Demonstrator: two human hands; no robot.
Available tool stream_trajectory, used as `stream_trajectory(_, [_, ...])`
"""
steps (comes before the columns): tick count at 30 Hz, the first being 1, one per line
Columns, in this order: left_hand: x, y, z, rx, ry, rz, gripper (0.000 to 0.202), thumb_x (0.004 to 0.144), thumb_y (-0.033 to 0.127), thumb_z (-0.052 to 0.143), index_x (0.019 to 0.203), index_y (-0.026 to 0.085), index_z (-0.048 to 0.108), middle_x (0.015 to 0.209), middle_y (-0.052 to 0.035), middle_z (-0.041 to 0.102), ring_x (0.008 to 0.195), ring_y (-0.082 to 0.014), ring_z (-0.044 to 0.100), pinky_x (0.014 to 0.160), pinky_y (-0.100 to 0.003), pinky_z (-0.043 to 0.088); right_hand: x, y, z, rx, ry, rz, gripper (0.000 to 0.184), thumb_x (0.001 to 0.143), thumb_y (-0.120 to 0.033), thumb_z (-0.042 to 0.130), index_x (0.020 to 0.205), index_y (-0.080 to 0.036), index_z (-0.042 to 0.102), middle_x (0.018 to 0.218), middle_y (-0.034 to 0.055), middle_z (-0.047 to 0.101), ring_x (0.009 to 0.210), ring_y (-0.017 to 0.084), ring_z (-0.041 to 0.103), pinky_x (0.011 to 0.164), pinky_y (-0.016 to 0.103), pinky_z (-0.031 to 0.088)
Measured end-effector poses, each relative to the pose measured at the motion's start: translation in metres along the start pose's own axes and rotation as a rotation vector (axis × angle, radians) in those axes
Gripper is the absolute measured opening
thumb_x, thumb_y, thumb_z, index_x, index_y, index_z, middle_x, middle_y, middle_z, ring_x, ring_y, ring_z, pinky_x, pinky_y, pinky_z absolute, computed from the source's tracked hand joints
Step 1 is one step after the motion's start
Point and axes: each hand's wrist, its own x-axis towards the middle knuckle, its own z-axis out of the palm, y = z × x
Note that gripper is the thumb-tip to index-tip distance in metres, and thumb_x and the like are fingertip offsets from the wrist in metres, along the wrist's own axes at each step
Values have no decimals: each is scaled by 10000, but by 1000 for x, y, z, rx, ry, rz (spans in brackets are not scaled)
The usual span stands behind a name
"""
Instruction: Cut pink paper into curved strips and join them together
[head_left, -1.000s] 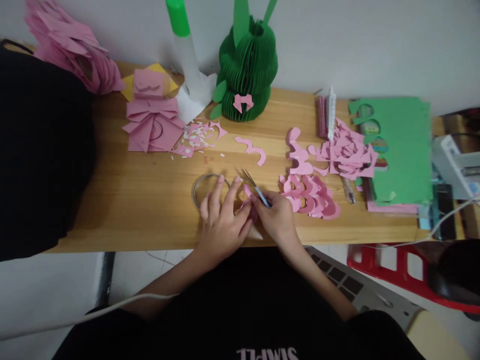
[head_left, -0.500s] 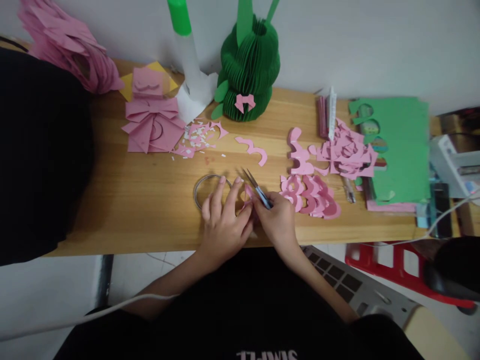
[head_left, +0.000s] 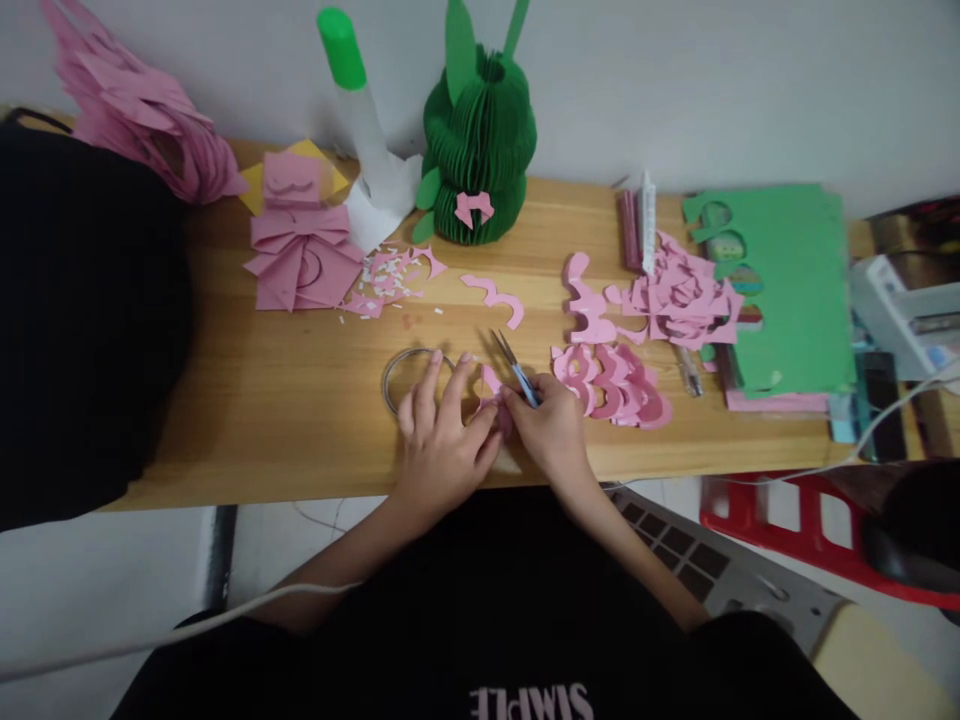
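Observation:
A small pink paper piece (head_left: 490, 380) stands folded up between my two hands, close to the table's front edge. My left hand (head_left: 442, 430) pinches its lower part between thumb and index finger, while the other fingers stretch forward over a grey ring (head_left: 390, 378), perhaps a tape roll. In my right hand (head_left: 553, 425) are small scissors (head_left: 519, 372) with blue handles, tucked in the palm, blades pointing away to the upper left. The right thumb and fingertips also touch the pink paper. Its lower end is hidden by my fingers.
Scalloped pink cutouts (head_left: 615, 385) lie right of my hands, pink scraps (head_left: 686, 295) behind them. A wavy pink strip (head_left: 495, 298) lies ahead. At the back stand a green paper figure (head_left: 480, 130) and a green-capped glue bottle (head_left: 364, 120). Green sheets (head_left: 795, 290) are stacked right.
The view has shifted a little. Both hands stay together at the pink paper, with slight finger movement; the scissors remain in my right hand.

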Motion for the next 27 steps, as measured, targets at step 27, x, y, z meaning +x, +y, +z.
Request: stream_trajectory(27, [-2,1,3,42,59,41,165,860,346,639,963,251,726,1471,-57,504,1401,-367,349,1096,-515,272,8,-36,-9,433,-150,-40,185,676,-362,616,689,-181,653,488,-40,564,422,119,477,405,237,382])
